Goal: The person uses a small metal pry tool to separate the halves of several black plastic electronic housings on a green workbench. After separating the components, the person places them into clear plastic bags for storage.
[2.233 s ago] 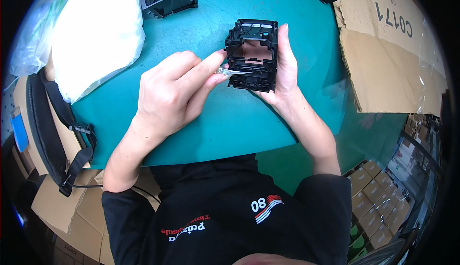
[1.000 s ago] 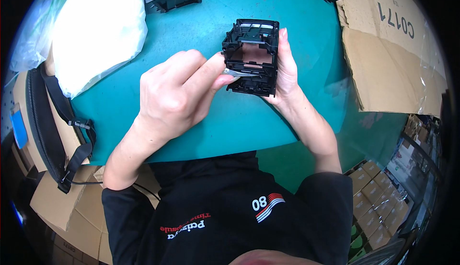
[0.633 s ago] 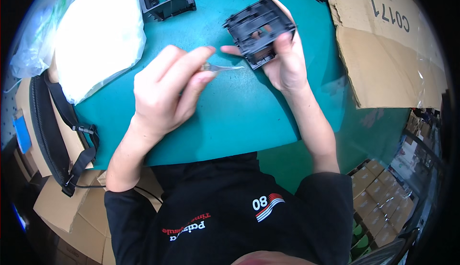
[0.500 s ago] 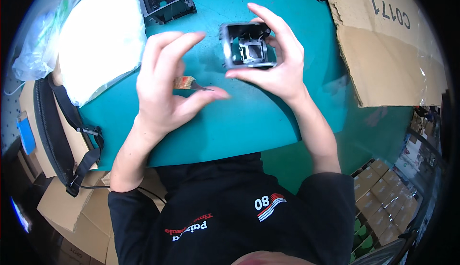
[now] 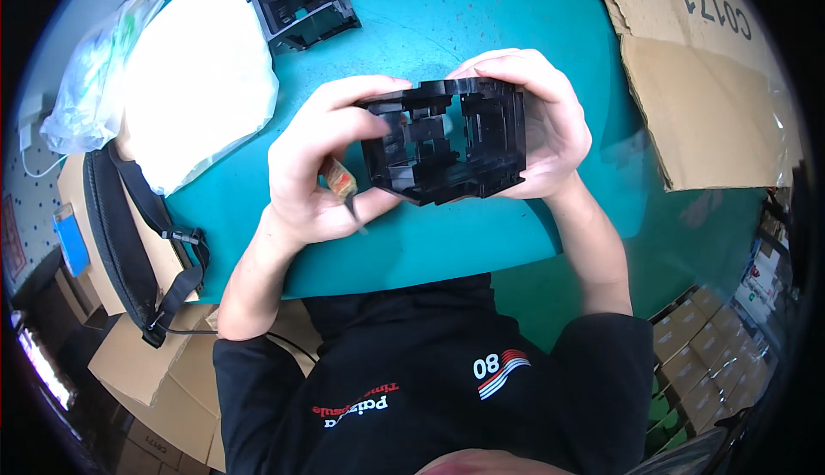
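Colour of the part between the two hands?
Black: the open plastic frame, best seen in the head view.

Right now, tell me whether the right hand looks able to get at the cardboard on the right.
Probably not without letting go: the right hand grips the black plastic frame. Otherwise, nothing visible stands between that hand and the cardboard.

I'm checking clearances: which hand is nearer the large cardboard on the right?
The right hand. It is left of the cardboard, apart from it; the left hand is farther left, across the black frame.
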{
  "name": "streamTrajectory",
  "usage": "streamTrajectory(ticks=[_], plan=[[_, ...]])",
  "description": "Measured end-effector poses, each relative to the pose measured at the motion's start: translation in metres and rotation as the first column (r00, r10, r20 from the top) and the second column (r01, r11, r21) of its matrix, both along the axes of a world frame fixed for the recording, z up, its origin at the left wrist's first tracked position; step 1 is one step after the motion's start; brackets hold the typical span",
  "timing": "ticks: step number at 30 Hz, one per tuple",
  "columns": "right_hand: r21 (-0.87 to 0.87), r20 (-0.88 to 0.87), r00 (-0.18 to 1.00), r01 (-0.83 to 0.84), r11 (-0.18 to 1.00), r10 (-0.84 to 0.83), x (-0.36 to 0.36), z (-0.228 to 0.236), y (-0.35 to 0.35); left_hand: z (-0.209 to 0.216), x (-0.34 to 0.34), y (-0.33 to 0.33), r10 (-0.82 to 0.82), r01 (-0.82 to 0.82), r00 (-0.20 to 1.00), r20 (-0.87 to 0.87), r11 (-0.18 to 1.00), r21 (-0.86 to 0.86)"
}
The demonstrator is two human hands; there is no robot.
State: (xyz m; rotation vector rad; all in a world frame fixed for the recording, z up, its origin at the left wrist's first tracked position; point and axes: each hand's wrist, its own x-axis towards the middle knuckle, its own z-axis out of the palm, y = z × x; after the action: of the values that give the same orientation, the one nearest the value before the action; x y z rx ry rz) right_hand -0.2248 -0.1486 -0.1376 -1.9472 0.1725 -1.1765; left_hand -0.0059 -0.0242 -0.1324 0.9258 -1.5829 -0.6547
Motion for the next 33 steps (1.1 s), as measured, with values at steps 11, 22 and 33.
streamTrajectory(ticks=[11,22,33], plan=[[-0.118,-0.042,0.999,0.018,0.993,-0.023,0.003,0.008,0.003,0.011,0.014,-0.003,-0.019,0.018,0.863,0.505,1.000,0.006],[-0.111,-0.046,0.999,0.021,0.994,-0.026,0.002,0.008,0.004,0.013,0.012,0.000,-0.014,-0.023,0.893,0.450,0.997,0.077],[-0.175,-0.001,0.997,0.072,0.982,-0.073,0.003,0.003,0.007,0.011,0.003,-0.004,0.021,-0.055,0.916,0.402,0.996,0.074]])
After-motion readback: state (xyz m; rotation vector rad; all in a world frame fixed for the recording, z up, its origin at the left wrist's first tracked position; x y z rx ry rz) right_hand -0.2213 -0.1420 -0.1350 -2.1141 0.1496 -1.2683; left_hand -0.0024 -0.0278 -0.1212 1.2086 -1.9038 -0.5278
